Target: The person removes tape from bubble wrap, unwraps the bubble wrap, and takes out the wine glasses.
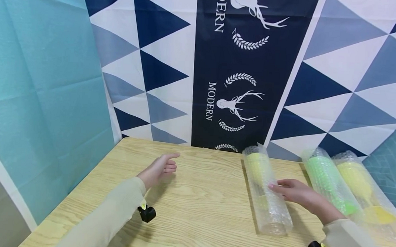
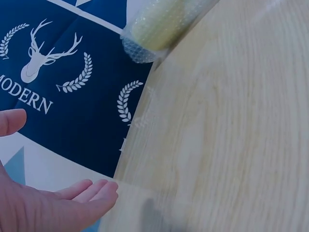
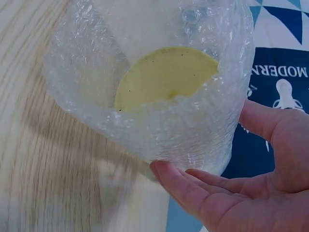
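Observation:
A bubble-wrapped roll point(image 1: 267, 193) with a yellow stemmed goblet shape inside lies lengthwise on the wooden table, right of the middle. My right hand point(image 1: 294, 192) touches its right side, fingers fairly straight and thumb spread apart from them. In the right wrist view, the round yellow base point(image 3: 166, 77) shows through the wrap's end, and the fingertips point(image 3: 166, 174) meet the plastic. My left hand point(image 1: 161, 168) hovers left of the roll, well apart from it, fingers extended and thumb out. Nothing is in it. The left wrist view shows the roll's far end point(image 2: 159, 34).
Two more bubble-wrapped goblet shapes, one green point(image 1: 329, 179) and one yellow point(image 1: 364, 189), lie side by side at the right of the table point(image 1: 197, 212). Behind the table hangs a patterned cloth point(image 1: 168, 45); a turquoise cloth point(image 1: 47, 76) hangs at the left.

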`<state>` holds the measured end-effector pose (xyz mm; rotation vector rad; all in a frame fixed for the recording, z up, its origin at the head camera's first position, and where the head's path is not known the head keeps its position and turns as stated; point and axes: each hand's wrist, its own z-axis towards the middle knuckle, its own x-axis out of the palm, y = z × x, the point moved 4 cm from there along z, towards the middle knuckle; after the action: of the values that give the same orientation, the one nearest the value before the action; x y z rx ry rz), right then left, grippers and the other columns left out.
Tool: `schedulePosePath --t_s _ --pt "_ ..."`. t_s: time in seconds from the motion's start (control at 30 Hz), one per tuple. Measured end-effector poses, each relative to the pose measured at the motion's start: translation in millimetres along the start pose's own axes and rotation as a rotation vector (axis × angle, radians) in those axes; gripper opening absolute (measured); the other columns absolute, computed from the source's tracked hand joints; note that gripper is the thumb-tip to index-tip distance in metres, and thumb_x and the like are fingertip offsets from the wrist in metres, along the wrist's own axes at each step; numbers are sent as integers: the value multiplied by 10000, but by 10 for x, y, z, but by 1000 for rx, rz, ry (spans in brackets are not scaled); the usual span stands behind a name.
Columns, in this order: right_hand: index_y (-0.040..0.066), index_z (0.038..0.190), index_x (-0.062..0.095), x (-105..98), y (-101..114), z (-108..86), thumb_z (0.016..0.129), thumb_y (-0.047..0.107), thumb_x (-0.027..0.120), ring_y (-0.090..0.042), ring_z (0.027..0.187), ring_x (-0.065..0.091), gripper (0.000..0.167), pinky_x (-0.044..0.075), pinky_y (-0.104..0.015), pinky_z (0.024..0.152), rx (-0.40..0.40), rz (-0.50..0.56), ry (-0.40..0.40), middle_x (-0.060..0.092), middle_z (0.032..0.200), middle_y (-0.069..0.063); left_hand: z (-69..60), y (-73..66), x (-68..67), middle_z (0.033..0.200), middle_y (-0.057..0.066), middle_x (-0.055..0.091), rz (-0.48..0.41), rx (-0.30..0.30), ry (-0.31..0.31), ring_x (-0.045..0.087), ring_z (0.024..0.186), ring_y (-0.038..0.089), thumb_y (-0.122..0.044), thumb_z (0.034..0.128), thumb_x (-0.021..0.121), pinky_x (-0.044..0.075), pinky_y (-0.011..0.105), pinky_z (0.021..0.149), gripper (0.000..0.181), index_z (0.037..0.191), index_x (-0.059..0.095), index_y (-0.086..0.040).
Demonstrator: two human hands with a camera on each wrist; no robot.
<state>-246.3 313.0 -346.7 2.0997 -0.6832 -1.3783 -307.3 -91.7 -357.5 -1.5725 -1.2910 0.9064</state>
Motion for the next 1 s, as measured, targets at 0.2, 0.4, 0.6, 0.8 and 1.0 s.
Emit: schedulePosePath --t_s 0.2,0.4,0.6,0.8,1.0 --pt "-213 1388 236 96 46 6 968 498 474 -484 1230 504 860 480 -479 1002 16 33 -12 308 1424 -426 25 -50 17 1503 295 314 11 6 -8 329 1408 409 -401 928 532 270 452 1194 766 1435 274 112" --pt "-214 1393 220 186 97 12 966 498 478 -489 1234 494 869 474 -490 1007 8 82 -12 294 1428 -429 51 -94 109 1515 293 303 49 27 -7 340 1405 411 -412 923 528 268 451 1194 778 1440 279 113" --pt "-202 1392 236 255 148 13 967 494 479 -463 1225 511 851 472 -489 1007 6 120 -12 336 1413 -411 94 -177 320 1519 273 318 34 44 10 350 1406 395 -394 927 537 278 436 1191 747 1437 307 100" --pt "-187 1388 266 317 179 47 961 494 493 -398 1183 563 835 484 -472 996 4 133 -15 395 1392 -380 113 -277 522 1500 248 371 35 77 21 379 1397 371 -388 907 574 302 421 1182 731 1437 340 59" --pt "-195 1384 260 368 236 91 961 489 497 -393 1178 570 839 488 -467 997 -2 135 -11 361 1403 -395 116 -308 645 1476 236 410 62 86 23 401 1387 358 -412 883 592 322 408 1173 754 1424 364 60"
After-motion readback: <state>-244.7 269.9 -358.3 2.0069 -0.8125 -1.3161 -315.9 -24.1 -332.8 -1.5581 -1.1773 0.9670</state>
